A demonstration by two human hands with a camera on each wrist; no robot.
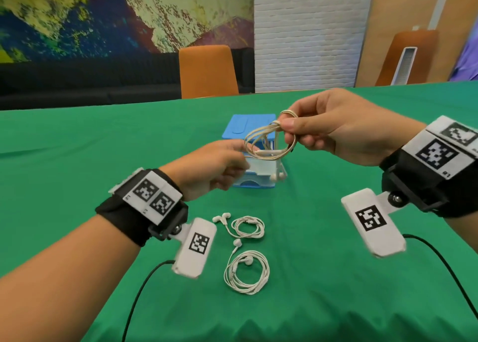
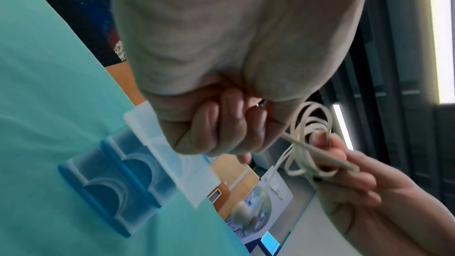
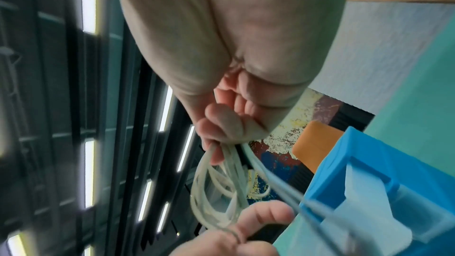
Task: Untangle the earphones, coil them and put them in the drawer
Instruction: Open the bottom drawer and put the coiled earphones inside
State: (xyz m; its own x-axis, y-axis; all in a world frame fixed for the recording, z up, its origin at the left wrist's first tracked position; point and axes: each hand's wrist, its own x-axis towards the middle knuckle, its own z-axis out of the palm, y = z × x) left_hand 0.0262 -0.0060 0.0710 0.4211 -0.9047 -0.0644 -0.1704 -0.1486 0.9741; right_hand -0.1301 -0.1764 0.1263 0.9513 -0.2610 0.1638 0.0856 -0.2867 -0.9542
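Right hand (image 1: 333, 132) grip pinches the beige rubbery coiled earphone cable (image 1: 269, 141) above the blue plastic drawer box (image 1: 248, 127); left hand (image 1: 214, 168) grip holds its lower loop. Only the head view shows two white coiled earphone sets (image 1: 247, 251) on the green cloth counter (image 1: 77, 147).

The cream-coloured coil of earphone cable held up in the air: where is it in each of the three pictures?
Head view: cream-coloured earphone coil sits just above centre, pinched by the right hand over the small blue plastic drawer box.
Left wrist view: coil is right of centre, held by the right hand.
Right wrist view: coil hangs at lower centre below the fingers.
Shared landmark: the blue box, also visible in the left wrist and right wrist views.
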